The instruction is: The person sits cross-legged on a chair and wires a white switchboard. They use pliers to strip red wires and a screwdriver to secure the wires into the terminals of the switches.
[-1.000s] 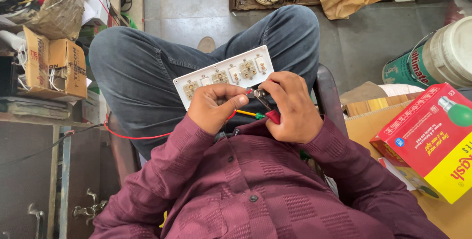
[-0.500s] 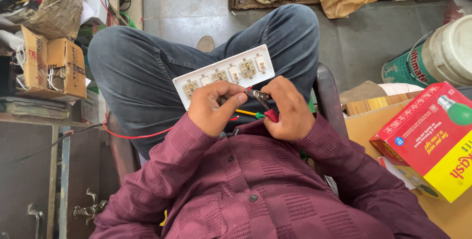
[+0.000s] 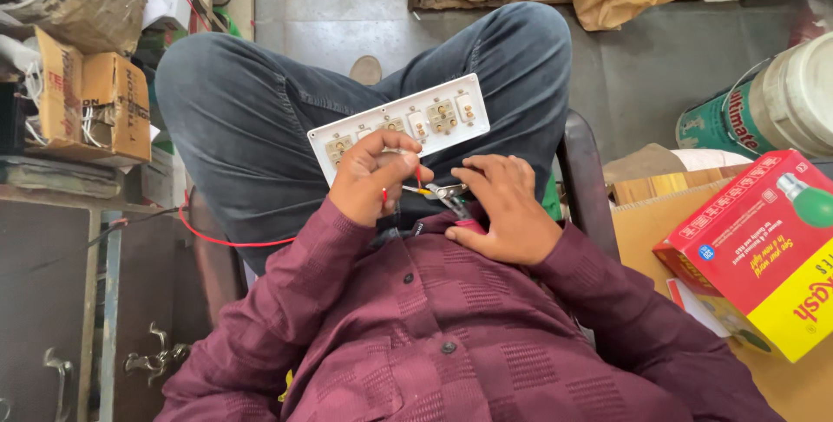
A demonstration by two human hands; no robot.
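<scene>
White rectangular plastic switchboard (image 3: 401, 124) laid on lap, internals exposed. Thin red-yellow wires (image 3: 415, 186) pinched in left hand (image 3: 373, 181). Red-handled pliers (image 3: 455, 202) gripped by right hand (image 3: 508, 211), tips at wire ends. Wiring unfinished.

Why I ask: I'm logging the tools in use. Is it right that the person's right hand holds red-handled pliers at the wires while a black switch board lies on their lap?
Not quite: the switch board is white, not black, as the head view shows. The right hand does hold red-handled pliers at the wires, and the board lies on the lap.
</scene>
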